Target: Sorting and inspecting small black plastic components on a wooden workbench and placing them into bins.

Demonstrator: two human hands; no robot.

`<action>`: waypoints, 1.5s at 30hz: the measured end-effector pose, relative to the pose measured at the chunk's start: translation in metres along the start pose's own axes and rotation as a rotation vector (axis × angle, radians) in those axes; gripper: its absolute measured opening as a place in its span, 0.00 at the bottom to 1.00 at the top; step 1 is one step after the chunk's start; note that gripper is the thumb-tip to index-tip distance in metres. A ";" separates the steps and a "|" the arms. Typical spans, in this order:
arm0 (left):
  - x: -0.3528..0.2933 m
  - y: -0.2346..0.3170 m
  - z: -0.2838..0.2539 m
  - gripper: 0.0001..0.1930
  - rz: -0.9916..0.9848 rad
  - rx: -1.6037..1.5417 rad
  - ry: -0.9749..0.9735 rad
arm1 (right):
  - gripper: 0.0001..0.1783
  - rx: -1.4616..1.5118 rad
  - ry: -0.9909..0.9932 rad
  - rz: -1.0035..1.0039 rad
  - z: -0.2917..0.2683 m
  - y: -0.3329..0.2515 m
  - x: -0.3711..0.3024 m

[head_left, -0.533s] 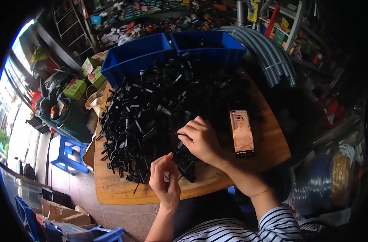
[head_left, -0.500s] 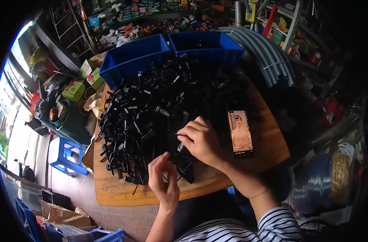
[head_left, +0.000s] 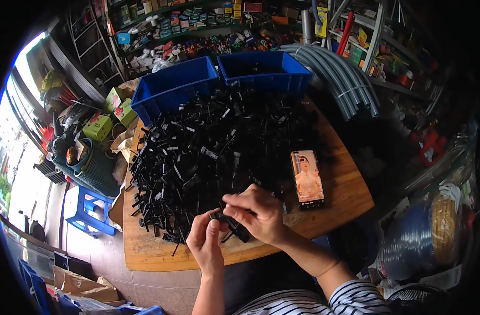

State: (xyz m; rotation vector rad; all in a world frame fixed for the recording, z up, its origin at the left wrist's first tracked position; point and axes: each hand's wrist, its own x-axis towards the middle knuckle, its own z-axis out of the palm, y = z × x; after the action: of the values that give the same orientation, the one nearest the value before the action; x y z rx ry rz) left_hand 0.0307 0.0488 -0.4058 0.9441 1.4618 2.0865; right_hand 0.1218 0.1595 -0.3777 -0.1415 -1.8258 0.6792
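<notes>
A large heap of small black plastic parts point(head_left: 187, 142) covers much of the wooden table point(head_left: 161, 257). At its near edge my two hands are close together. My left hand point(head_left: 205, 244) pinches a small black plastic part point(head_left: 217, 215) between thumb and fingertips. Right beside that part, the thumb and fingers of my right hand point(head_left: 258, 215) are pressed together. Whatever they grip is too small and dark to make out. Several more black parts lie just behind and under my hands.
A lit phone point(head_left: 307, 181) lies right of the heap. Two blue bins point(head_left: 171, 86) stand along the table's far edge. Grey coiled pipes point(head_left: 350, 86) rest beyond the right side. A blue stool point(head_left: 87, 210) is on the floor at left, near a woven basket point(head_left: 95, 170).
My right hand has come down and left to meet my left hand. The left hand, with fingers apart before, now pinches a black part. The view has shifted slightly.
</notes>
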 end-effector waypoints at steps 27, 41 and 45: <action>0.003 0.010 -0.015 0.08 -0.348 -0.343 -0.103 | 0.29 -0.318 -0.527 -0.174 -0.023 -0.021 -0.011; -0.009 0.009 0.011 0.07 -0.286 -0.052 -0.054 | 0.22 -0.550 -0.636 -0.304 -0.027 -0.009 -0.012; -0.018 -0.004 0.009 0.07 -0.102 0.132 -0.017 | 0.20 -0.499 -0.639 -0.288 -0.025 -0.002 -0.016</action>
State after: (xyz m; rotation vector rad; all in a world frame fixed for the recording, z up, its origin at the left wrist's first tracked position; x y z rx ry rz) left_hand 0.0493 0.0439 -0.4126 0.9132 1.6204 1.9256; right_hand 0.1508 0.1604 -0.3848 0.0194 -2.5426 0.0404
